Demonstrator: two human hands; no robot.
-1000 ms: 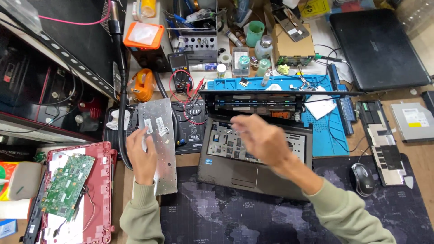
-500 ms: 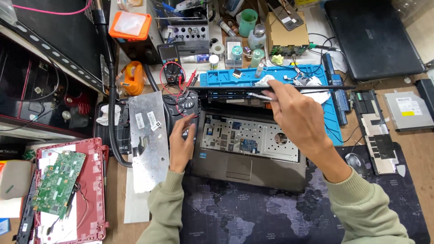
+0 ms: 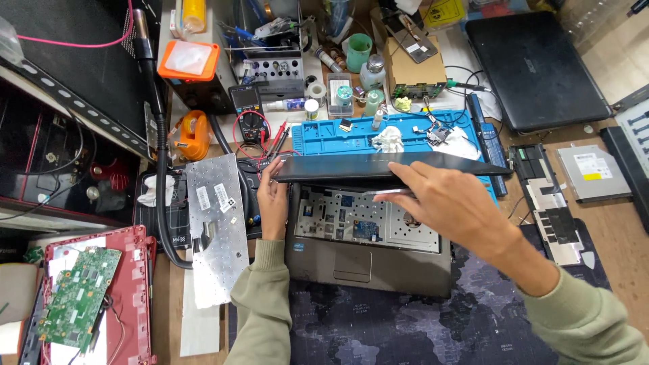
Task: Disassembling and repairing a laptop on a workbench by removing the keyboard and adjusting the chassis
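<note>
Head view: the left hand (image 3: 272,199) grips the left corner of a dark laptop lid (image 3: 378,169), fingers closed on its edge, while the right hand (image 3: 449,203) lies with fingers spread over the lid's front edge, holding it half lowered. Beneath sits the laptop base (image 3: 368,253), keyboard bay bared, on a dark worktop mat (image 3: 405,324); a detached keyboard (image 3: 216,223) lies face down just left of it, near a red laptop shell (image 3: 132,284)

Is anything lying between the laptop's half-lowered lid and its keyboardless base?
Only the person's own right hand: its fingers curl over the front edge of the laptop lid, above the exposed base. The left hand grips the lid's left corner from outside. No loose tool or part shows on the visible base.
</note>
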